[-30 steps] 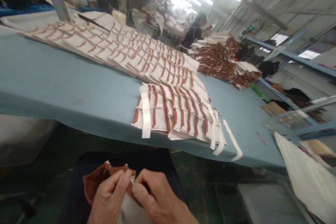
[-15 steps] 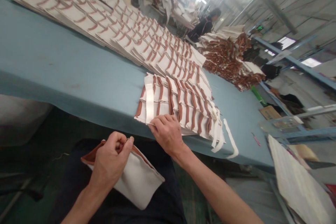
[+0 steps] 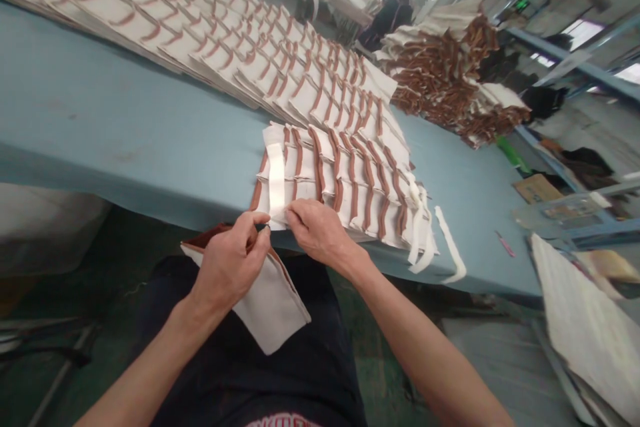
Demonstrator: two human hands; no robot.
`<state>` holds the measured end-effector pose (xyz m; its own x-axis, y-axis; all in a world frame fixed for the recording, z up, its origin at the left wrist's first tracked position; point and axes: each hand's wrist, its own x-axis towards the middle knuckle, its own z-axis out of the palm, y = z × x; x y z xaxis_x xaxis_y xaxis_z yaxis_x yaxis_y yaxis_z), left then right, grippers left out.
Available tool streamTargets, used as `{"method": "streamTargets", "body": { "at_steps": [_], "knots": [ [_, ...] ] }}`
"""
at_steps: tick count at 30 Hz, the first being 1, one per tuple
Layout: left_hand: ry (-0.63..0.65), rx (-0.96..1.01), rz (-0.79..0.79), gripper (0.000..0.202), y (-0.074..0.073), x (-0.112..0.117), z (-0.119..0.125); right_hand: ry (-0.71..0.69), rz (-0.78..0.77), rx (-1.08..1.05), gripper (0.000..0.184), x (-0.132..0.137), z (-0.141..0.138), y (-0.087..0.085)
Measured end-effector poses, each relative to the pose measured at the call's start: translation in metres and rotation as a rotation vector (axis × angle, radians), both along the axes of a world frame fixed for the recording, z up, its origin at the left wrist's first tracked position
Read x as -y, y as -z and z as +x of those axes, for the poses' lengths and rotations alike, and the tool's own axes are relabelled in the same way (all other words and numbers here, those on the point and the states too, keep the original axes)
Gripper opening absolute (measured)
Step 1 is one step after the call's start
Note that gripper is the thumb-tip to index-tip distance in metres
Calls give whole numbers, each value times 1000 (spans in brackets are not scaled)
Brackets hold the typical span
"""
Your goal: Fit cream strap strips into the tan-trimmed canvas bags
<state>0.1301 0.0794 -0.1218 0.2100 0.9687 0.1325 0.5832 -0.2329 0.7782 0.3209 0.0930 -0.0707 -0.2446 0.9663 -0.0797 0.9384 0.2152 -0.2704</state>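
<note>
My left hand (image 3: 231, 263) is closed, pinching the brown-lined top edge of a cream fabric pouch (image 3: 270, 303) that rests on my lap. My right hand (image 3: 315, 232) is closed in a pinch at the near end of a white strip (image 3: 276, 177). That strip lies on a small stack of cream pieces with brown trim (image 3: 345, 180) at the near edge of the blue table (image 3: 110, 120). The fingertips of both hands nearly touch.
Long overlapping rows of the same trimmed pieces (image 3: 225, 47) cover the table's far side. A tall heap of them (image 3: 450, 73) stands at the right. Loose white strips (image 3: 450, 250) hang at the table edge. A person (image 3: 395, 10) is at the back. Metal shelving (image 3: 575, 213) stands right.
My right hand left the pouch, reached to the stack and pinched the white strip's end. My left hand raised the pouch towards the table edge, close to the right hand.
</note>
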Motion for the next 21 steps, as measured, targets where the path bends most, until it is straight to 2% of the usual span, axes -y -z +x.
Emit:
{"method": "streamTargets", "body": {
  "at_steps": [5, 10, 15, 21],
  "knots": [
    [107, -185, 52, 45, 9, -7, 2, 131, -44, 67, 35, -3, -11, -12],
    [143, -325, 48, 42, 12, -10, 2, 224, -27, 150, 41, -11, -24, -36],
    [153, -402, 15, 48, 8, -15, 6, 213, -25, 232, 40, -31, -27, -53],
    [231, -493, -18, 51, 7, -21, 9, 137, -22, 317, 36, -52, -21, -56]
  ]
}}
